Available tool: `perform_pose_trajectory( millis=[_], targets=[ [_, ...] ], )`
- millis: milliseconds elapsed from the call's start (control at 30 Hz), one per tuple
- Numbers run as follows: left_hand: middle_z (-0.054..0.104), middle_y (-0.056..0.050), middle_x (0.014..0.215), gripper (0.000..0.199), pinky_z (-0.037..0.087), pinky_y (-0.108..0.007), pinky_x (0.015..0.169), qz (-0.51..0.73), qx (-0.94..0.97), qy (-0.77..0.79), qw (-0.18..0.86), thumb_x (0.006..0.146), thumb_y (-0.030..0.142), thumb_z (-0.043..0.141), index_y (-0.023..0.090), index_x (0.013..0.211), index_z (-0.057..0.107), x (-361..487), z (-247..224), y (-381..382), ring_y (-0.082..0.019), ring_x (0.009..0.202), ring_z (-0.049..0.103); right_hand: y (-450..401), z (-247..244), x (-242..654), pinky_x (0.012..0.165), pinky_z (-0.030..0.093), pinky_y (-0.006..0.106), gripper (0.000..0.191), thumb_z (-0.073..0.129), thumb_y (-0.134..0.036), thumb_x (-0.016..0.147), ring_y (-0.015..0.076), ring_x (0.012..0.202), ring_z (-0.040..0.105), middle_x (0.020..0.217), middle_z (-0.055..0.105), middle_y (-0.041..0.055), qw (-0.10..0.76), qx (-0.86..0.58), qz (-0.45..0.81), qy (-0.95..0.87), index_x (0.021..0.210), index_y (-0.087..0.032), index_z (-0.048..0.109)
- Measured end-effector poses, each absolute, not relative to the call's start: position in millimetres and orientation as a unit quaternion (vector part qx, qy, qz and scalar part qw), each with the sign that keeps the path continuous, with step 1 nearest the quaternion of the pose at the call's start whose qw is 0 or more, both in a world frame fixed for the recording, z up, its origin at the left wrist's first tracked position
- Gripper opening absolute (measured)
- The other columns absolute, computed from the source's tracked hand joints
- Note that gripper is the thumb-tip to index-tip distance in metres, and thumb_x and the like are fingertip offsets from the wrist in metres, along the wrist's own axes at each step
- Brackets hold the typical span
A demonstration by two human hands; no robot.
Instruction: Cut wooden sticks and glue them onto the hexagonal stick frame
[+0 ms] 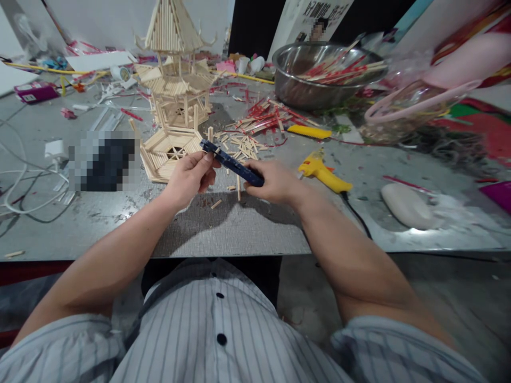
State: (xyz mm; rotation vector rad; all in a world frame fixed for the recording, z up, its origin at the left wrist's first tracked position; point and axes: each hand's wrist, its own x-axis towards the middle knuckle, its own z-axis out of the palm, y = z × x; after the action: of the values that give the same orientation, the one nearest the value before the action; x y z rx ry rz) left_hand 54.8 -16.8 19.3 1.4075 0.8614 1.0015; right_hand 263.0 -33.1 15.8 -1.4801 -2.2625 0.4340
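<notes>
My right hand [271, 180] is wrapped round the handle end of a long dark blue tool [237, 166] that looks like a hand cutter. At the tool's far end, the fingers of my left hand [195, 173] are pinched on a thin wooden stick, mostly hidden by the fingers; a pale bit shows against the tool. Just behind my left hand lies a hexagonal base of wooden sticks [154, 159] with short uprights. Short cut stick pieces [243, 146] are scattered on the table beyond the tool.
A tiered stick pagoda [171, 42] stands at the back. Right of my hands are a yellow glue gun [329, 176] with a cord, a yellow utility knife [309, 132] and a grey stone-like object [407, 206]. A steel bowl [319, 96] holds red-wrapped sticks. White cables [24, 159] lie left.
</notes>
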Motion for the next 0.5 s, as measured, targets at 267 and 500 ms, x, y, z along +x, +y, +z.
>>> perform_pose_trajectory(
  millis=[267, 500],
  targets=[
    [0.049, 0.005, 0.05, 0.025, 0.028, -0.019, 0.039, 0.439, 0.651, 0.394, 0.478, 0.091, 0.037, 0.052, 0.018, 0.074, 0.051, 55.0, 16.3, -16.9, -0.005, 0.038, 0.037, -31.9, 15.3, 261.6, 0.063, 0.037, 0.031, 0.019, 0.055, -0.031, 0.065, 0.0175, 0.063, 0.05, 0.069, 0.059, 0.0031, 0.199, -0.532, 0.153, -0.809, 0.08, -0.02, 0.058],
    [0.048, 0.004, 0.052, 0.017, 0.032, -0.02, 0.05, 0.45, 0.733, 0.443, 0.252, 0.087, 0.023, 0.053, 0.018, 0.07, 0.054, 52.6, 13.2, -18.5, -0.008, 0.049, 0.043, -26.3, 10.6, 266.1, 0.071, 0.043, 0.034, 0.041, 0.056, -0.031, 0.063, 0.0233, 0.08, 0.058, 0.091, 0.066, 0.0073, 0.202, -0.528, 0.165, -0.808, 0.102, -0.018, 0.06]
  ],
)
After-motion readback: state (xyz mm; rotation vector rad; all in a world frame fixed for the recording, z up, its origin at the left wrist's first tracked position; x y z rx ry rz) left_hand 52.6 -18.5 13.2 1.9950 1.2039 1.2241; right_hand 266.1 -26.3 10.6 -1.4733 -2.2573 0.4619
